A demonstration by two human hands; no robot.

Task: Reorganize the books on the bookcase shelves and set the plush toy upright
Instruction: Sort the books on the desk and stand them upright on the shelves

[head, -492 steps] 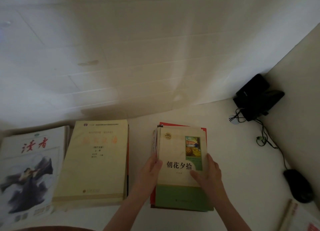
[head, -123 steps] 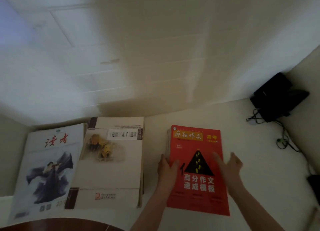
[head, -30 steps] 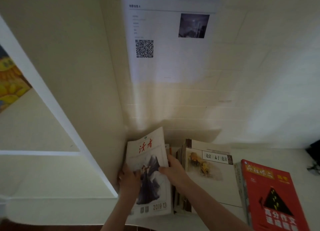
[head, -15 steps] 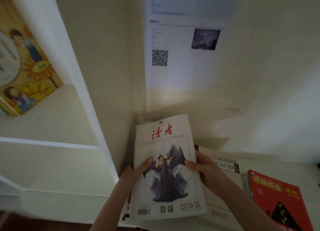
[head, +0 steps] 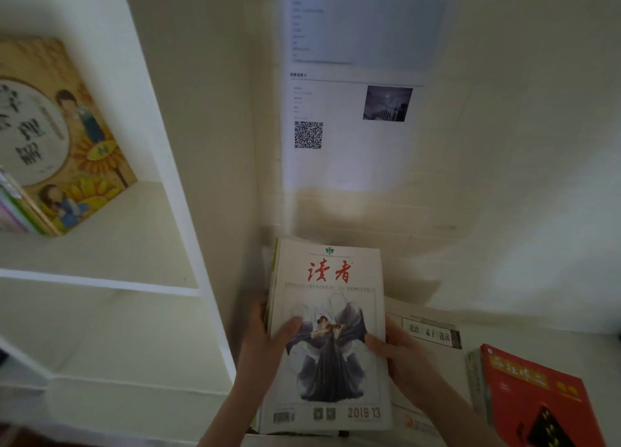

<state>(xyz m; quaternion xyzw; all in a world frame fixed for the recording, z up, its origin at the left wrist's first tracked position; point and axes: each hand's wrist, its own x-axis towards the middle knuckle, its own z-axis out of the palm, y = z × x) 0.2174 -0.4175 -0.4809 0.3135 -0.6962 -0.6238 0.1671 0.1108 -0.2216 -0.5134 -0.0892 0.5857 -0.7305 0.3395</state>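
Both my hands hold a stack of magazines (head: 331,278) lifted off the desk, its white cover showing red characters and a dark-robed figure. My left hand (head: 265,352) grips the stack's left edge with the thumb on the cover. On the right edge, my right hand (head: 400,356) does the same. A white bookcase (head: 181,178) stands to the left, and on its shelf a yellow sunflower-cover book (head: 67,137) leans. No plush toy is in view.
A cream book stack (head: 433,335) lies on the desk right of the magazines, and a red book stack (head: 531,393) lies farther right. A paper sheet with a QR code (head: 353,110) hangs on the wall. Below the bookcase shelf board (head: 100,282) is a lower compartment.
The magazine stack has risen a little between my hands since half a second ago, and the view has shifted left, showing more of the bookcase shelf.
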